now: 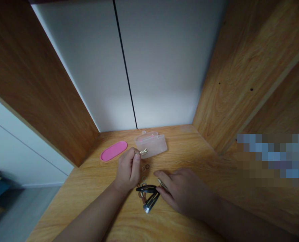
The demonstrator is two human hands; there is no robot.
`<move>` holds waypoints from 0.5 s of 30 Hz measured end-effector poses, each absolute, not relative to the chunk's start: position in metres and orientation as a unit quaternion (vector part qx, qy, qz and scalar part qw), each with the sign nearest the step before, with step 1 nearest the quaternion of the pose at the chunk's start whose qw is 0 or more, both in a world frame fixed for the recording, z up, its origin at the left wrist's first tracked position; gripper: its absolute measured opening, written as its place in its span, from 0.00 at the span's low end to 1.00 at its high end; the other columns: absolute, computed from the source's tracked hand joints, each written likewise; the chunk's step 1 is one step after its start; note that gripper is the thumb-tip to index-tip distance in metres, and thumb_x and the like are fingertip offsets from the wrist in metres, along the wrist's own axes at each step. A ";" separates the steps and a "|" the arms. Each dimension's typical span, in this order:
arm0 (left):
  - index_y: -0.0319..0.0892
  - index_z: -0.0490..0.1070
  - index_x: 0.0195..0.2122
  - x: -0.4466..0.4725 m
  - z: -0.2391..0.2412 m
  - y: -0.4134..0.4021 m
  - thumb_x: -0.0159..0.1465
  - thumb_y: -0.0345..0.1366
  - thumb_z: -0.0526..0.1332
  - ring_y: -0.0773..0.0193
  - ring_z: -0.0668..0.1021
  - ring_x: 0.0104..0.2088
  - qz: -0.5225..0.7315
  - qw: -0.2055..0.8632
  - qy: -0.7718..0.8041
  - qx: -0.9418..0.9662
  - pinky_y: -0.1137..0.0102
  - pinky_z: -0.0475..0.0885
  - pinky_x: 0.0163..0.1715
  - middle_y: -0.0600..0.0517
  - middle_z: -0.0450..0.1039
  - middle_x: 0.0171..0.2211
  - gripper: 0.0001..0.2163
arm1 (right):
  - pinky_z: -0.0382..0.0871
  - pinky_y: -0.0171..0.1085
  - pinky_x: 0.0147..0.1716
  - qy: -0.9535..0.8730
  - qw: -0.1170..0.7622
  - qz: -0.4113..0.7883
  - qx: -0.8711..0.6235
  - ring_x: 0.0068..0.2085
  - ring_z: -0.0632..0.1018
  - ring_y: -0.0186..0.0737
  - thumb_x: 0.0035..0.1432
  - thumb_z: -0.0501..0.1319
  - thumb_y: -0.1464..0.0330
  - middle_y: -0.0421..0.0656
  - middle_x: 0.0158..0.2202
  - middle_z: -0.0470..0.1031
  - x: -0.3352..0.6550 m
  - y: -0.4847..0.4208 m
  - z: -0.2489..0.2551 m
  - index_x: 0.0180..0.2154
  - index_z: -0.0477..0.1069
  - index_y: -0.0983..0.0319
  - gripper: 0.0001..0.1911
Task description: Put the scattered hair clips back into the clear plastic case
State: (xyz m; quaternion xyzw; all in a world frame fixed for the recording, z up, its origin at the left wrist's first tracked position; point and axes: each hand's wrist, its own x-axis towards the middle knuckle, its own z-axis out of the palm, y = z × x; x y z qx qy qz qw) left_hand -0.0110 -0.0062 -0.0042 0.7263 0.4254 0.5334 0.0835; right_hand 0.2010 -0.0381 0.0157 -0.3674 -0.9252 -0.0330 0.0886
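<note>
1. Nearest the camera, the right hand [183,193] lies low on the wooden table [214,201], fingers loosely curled, its fingertips touching a small metal clip [161,184] and a cluster of hair clips [149,196].
2. At 10 o'clock from that cluster, the left hand [128,169] is closed in a pinch, gripping a small gold clasp [143,152] between thumb and forefinger.
3. Just past the clasp, at 12 o'clock, sits a clear plastic box [153,144]; its pink lid [113,151] lies at 9 o'clock from it.
4. Small rings [146,167] lie between the hands.
</note>
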 end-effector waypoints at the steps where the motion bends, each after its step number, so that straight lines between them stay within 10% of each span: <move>1: 0.44 0.61 0.29 -0.010 -0.003 -0.007 0.74 0.37 0.48 0.64 0.67 0.24 0.533 0.077 0.422 0.730 0.69 0.61 0.28 0.55 0.62 0.23 0.14 | 0.54 0.38 0.24 -0.929 0.098 -0.035 -0.356 0.25 0.78 0.44 0.67 0.58 0.63 0.44 0.28 0.81 0.201 -0.038 0.015 0.45 0.71 0.60 0.09; 15: 0.42 0.73 0.37 -0.010 0.002 -0.004 0.71 0.33 0.56 0.63 0.76 0.28 0.512 0.037 0.414 0.752 0.69 0.68 0.31 0.51 0.75 0.28 0.08 | 0.53 0.36 0.25 -0.889 0.333 0.113 -0.294 0.22 0.67 0.33 0.73 0.42 0.49 0.38 0.20 0.69 0.214 -0.032 0.010 0.22 0.66 0.61 0.35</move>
